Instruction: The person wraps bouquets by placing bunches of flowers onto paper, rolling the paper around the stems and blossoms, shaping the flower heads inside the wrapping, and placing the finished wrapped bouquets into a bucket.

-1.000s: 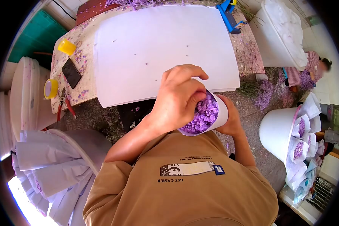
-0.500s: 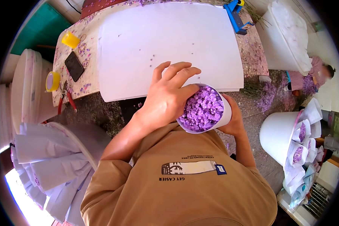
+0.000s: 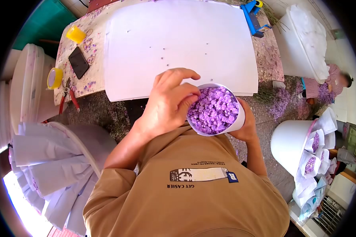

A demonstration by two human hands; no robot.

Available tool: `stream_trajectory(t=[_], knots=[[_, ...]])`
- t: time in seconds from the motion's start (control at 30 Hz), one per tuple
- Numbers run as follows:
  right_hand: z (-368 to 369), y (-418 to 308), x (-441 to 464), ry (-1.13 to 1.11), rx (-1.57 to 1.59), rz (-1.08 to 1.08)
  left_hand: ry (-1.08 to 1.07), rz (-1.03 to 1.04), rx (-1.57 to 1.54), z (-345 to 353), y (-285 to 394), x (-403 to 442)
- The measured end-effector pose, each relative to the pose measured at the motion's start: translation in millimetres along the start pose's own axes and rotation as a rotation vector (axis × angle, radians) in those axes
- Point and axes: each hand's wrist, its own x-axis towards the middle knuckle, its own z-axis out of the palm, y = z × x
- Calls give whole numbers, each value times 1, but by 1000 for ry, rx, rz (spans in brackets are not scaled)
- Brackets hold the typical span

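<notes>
Purple flowers (image 3: 213, 110) fill a white paper wrap (image 3: 240, 118), its round opening turned up toward me, close to my chest. My right hand (image 3: 245, 120) is wrapped round the outside of the paper from the right, its fingertips hidden behind it. At the wrap's upper left rim is my left hand (image 3: 172, 98), thumb and a finger pinched together against the edge of the blossoms while another finger stretches out above. What that pinch holds, if anything, is too small to name. White paper sheets (image 3: 178, 43) lie on the table just beyond.
On the table (image 3: 271, 59) are a phone (image 3: 78, 63), tape rolls (image 3: 75, 34), pliers (image 3: 69, 96) and a blue tape dispenser (image 3: 252, 19). Tubs of wrapped bunches stand left (image 3: 85, 144) and right (image 3: 286, 142). A person (image 3: 324, 81) sits at the far right.
My left hand has drawn back leftward from over the blossoms to the rim, uncovering more flowers. The wrap's opening now faces me more. The view has shifted slightly.
</notes>
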Motion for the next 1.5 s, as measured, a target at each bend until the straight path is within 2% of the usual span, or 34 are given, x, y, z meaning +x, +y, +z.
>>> stream_trajectory(t=[0.17,0.37,0.5,0.6,0.67,0.7,0.87,0.97,1.1,1.2,1.27,1.5], knots=[[-2,-7,2,4,-36,-20,-11,-14,-52,9,14,-4],[-3,-10,2,-3,-61,-7,14,34,61,18,12,-3],[-3,-8,1,19,-69,-14,220,-149,56,15,2,-2],[-1,-4,1,11,-69,10,220,-171,15,6,15,-4],[-1,-3,2,16,-59,1,37,13,2,0,29,-8],[-1,-4,2,21,-51,-12,11,61,5,3,33,-8],[-2,-7,2,8,-45,14,-36,126,-8,22,36,-10],[-3,-6,2,6,-52,16,9,121,1,26,31,-11],[-2,-5,1,15,-42,19,194,-105,114,8,13,-12],[-1,-2,0,13,-28,36,191,-209,55,-5,15,-15],[0,-2,1,9,-23,44,-17,-117,126,-10,22,-21],[-1,-8,5,-7,-50,20,-112,-86,124,8,22,-24]])
